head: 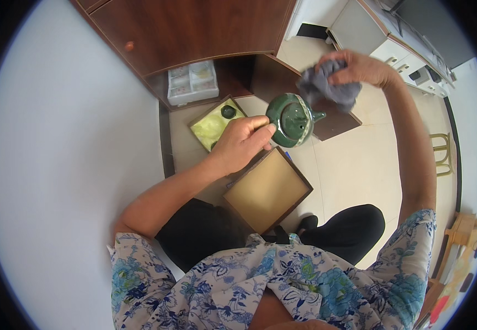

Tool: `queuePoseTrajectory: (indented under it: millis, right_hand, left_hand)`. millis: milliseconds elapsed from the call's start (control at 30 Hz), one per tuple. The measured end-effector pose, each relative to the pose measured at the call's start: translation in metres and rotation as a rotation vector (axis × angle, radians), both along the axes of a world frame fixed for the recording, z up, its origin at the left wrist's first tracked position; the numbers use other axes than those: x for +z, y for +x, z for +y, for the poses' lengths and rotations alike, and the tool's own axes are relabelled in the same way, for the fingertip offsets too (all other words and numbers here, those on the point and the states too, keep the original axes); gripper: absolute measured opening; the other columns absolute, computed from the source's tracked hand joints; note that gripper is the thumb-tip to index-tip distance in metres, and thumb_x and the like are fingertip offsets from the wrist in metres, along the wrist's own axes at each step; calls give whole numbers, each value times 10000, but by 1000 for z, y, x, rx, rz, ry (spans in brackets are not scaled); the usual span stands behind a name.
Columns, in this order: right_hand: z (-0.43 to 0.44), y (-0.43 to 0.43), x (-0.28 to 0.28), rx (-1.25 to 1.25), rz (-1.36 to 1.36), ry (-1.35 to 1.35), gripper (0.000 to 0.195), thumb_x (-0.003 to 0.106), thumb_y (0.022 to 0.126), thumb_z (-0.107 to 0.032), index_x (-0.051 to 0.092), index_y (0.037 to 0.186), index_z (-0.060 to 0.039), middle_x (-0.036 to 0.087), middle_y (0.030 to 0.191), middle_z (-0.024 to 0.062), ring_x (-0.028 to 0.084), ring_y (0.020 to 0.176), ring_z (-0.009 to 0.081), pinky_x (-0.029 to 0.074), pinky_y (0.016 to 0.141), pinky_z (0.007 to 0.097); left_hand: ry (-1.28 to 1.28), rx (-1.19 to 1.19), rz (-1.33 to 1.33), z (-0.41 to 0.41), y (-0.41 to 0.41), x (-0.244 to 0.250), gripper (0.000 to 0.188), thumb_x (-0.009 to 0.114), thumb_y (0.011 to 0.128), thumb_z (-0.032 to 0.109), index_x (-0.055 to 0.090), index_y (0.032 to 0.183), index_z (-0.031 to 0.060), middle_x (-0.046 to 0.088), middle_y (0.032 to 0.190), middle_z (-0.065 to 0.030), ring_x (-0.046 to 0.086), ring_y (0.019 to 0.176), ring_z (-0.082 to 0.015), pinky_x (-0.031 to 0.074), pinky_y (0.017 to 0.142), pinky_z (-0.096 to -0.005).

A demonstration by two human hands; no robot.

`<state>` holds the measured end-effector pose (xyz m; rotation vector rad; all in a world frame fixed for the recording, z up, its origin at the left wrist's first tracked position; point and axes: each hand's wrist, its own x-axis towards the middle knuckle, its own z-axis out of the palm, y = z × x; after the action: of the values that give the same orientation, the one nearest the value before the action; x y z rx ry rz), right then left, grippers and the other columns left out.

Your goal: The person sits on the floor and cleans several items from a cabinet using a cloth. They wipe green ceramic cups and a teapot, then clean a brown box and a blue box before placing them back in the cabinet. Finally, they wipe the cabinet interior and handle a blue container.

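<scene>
A glossy green ceramic teapot [291, 121] with a light patterned band is held up by my left hand [244, 142], which grips its side opposite the spout. Its lid is on, and the spout points right. Up and to the right, my right hand [358, 70] grasps a crumpled grey cloth [331, 86], slightly blurred and apart from the pot. Below the teapot lies an open box part [269, 189] with a dark rim and a plain tan inside. Left of the teapot, a box with yellow-green lining [209, 126] holds a small dark green cup [228, 111]; my left hand partly hides this box.
A reddish-brown wooden cabinet [197, 33] stands ahead, its lower door [337, 123] open over the tiled floor. A white divided plastic tray [193, 93] sits in the lower compartment. A white wall [77, 144] borders the left; white drawers [401, 62] stand at the upper right.
</scene>
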<state>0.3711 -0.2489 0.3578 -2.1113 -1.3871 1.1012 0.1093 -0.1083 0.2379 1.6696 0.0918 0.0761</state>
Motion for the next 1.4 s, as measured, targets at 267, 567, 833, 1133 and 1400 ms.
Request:
queuePoseTrajectory:
  millis: [267, 567, 833, 1133, 1400]
  right_hand:
    - [47, -125, 12, 420, -773, 215, 296, 686, 680, -126, 615, 963, -77, 595, 958, 135, 618, 809, 305, 504, 703, 388]
    - [-16, -164, 17, 192, -969, 383, 248, 668, 689, -109, 591, 925, -113, 537, 927, 96, 617, 777, 283, 519, 612, 373]
    - [-28, -164, -58, -68, -904, 675, 376, 697, 646, -75, 575, 990, -166, 529, 1094, 102, 613, 893, 272, 546, 606, 354]
    - [-64, -139, -78, -482, -561, 862, 433, 703, 632, 2, 566, 1030, -100, 525, 1082, 131, 559, 979, 312, 472, 833, 350]
    - [-59, -111, -114, -671, 12, 781, 360, 686, 736, -33, 536, 1063, -51, 562, 1029, 80, 561, 968, 198, 446, 873, 311]
  left_hand:
    - [-101, 194, -17, -6, 6, -17, 300, 487, 918, 233, 557, 754, -8, 586, 622, -56, 552, 608, -102, 428, 582, -271]
    - [-151, 223, 12, -3, 4, -14, 267, 491, 921, 239, 598, 879, -1, 629, 742, -40, 563, 675, -92, 455, 599, -273]
    - [-426, 338, -22, -5, 6, 1, 269, 461, 956, 289, 560, 829, 74, 588, 752, -12, 592, 712, -105, 456, 625, -252]
    - [-571, 212, -29, 9, 4, 9, 340, 423, 962, 294, 429, 675, 113, 563, 720, -38, 617, 707, -160, 461, 659, -265]
    - [-583, 133, -56, 45, 1, -11, 341, 387, 946, 271, 434, 656, 98, 540, 718, -96, 599, 749, -253, 434, 692, -322]
